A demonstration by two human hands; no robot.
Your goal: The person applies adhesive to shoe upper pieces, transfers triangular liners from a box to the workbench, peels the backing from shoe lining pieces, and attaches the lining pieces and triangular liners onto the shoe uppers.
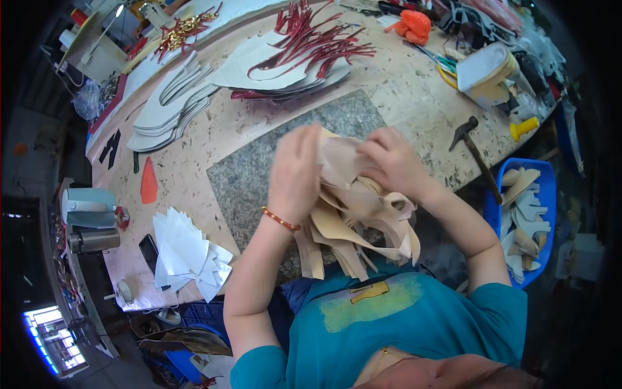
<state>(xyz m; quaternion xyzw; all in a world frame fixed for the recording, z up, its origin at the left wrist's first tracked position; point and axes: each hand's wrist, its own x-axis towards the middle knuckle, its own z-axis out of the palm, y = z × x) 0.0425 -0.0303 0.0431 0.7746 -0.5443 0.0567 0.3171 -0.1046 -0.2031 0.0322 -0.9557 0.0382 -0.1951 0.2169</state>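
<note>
Over a grey stone slab (243,175) I have a loose bundle of thin beige cut pieces (343,220), perhaps leather or lining. Its curved strips hang over the table's near edge in front of my teal shirt. My left hand (297,172), slightly blurred, grips the bundle's left side with bent fingers. On the other side my right hand (392,159) pinches the upper sheet, thumb and fingers closed on it. Hands and folds hide the pieces' inner ends.
Stacked white curved pieces (172,107) and dark red strips (317,48) lie at the back. A hammer (476,146) is to the right, near a blue basket (547,243) of offcuts. White pointed sheets (188,253) overlap a phone (149,251) at left. A white tub (489,74) stands back right.
</note>
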